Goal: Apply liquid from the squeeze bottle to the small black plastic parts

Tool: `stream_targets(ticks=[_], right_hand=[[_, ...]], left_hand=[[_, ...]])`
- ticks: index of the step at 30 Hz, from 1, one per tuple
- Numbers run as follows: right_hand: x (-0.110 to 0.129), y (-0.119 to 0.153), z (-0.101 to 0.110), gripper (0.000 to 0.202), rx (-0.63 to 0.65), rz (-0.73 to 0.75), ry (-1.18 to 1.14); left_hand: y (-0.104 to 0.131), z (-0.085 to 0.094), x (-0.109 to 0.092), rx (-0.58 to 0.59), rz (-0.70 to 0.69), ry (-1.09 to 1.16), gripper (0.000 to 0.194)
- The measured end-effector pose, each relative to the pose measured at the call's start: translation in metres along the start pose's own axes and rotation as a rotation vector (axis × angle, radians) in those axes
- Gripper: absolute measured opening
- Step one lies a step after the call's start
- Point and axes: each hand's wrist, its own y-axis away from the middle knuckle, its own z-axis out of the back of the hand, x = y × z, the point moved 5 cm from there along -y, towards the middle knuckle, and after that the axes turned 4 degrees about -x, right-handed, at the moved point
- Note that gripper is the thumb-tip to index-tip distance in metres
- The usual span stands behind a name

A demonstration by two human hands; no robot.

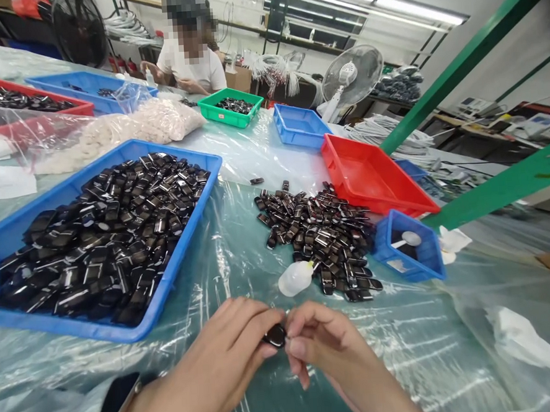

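Close in front of me, my left hand (232,342) grips a small glossy black plastic piece (275,336) between thumb and fingers. The fingers of my right hand (323,340) are pinched together at the right end of that piece; what they hold, if anything, is too small to make out. Just beyond my hands a white squeeze bottle (295,279) with a yellowish tip lies on its side. It rests against a loose pile of similar black pieces (320,228) on the plastic-covered table (212,253).
To the left stands a large blue tray (184,246) heaped with black pieces. A red tray (380,178) and a small blue bin (409,266) with a white scoop (410,239) are at the right, near a green post (501,183). Across the table sits a co-worker (192,65).
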Motion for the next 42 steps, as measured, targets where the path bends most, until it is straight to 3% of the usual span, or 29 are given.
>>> stream_targets(ticks=[9, 13, 14, 16, 18, 19, 20, 21, 22, 23, 24, 25, 26, 29, 31, 36, 42], right_hand=[[-0.012, -0.008, -0.001, 0.027, 0.084, -0.086, -0.028], [-0.018, -0.007, 0.008, 0.03, 0.084, -0.008, 0.071], [-0.015, -0.004, 0.013, 0.028, 0.041, 0.076, 0.107], [0.001, 0.005, 0.026, 0.024, -0.124, 0.416, 0.231], [0.021, 0.02, 0.035, 0.036, -0.347, 0.859, 0.434], [0.025, 0.022, 0.038, 0.046, -0.437, 0.965, 0.534], [0.026, 0.019, 0.04, 0.058, -0.495, 0.998, 0.623], [0.024, 0.011, 0.041, 0.068, -0.513, 0.943, 0.687], [0.022, 0.0, 0.042, 0.076, -0.492, 0.865, 0.737], [0.018, -0.011, 0.042, 0.082, -0.45, 0.806, 0.766], [0.015, -0.02, 0.042, 0.083, -0.403, 0.761, 0.785], [0.012, -0.028, 0.042, 0.08, -0.36, 0.729, 0.796], [0.009, -0.033, 0.042, 0.071, -0.331, 0.708, 0.802], [0.005, -0.037, 0.046, 0.038, -0.323, 0.661, 0.811], [0.005, -0.03, 0.049, 0.031, -0.342, 0.653, 0.813], [0.006, -0.013, 0.054, 0.032, -0.341, 0.651, 0.837], [0.006, -0.006, 0.058, 0.03, -0.335, 0.647, 0.852]], left_hand=[[0.001, -0.003, 0.001, 0.006, -0.008, -0.019, 0.03], [0.008, -0.007, -0.007, -0.042, -0.055, -0.097, 0.031], [0.009, -0.004, -0.01, -0.064, -0.075, -0.108, 0.031], [0.007, 0.011, -0.015, -0.139, -0.089, -0.179, 0.029], [0.002, 0.038, -0.016, -0.263, -0.04, -0.383, 0.028], [-0.001, 0.053, -0.015, -0.341, 0.016, -0.544, 0.031], [-0.002, 0.067, -0.014, -0.416, 0.072, -0.732, 0.034], [-0.003, 0.079, -0.015, -0.525, 0.108, -0.906, 0.034], [-0.003, 0.084, -0.013, -0.551, 0.163, -1.037, 0.039], [-0.004, 0.082, -0.014, -0.569, 0.142, -1.122, 0.042], [-0.007, 0.071, -0.013, -0.509, 0.095, -1.151, 0.044], [-0.01, 0.054, -0.014, -0.412, -0.028, -1.127, 0.043], [-0.014, 0.036, -0.011, -0.275, -0.048, -1.068, 0.043], [-0.032, -0.011, -0.001, -0.048, -0.055, -0.989, 0.037], [-0.053, -0.026, 0.012, 0.013, -0.01, -0.986, 0.04], [-0.1, -0.026, 0.044, 0.094, 0.056, -0.909, 0.025], [-0.101, -0.027, 0.054, 0.092, 0.039, -0.821, 0.018]])
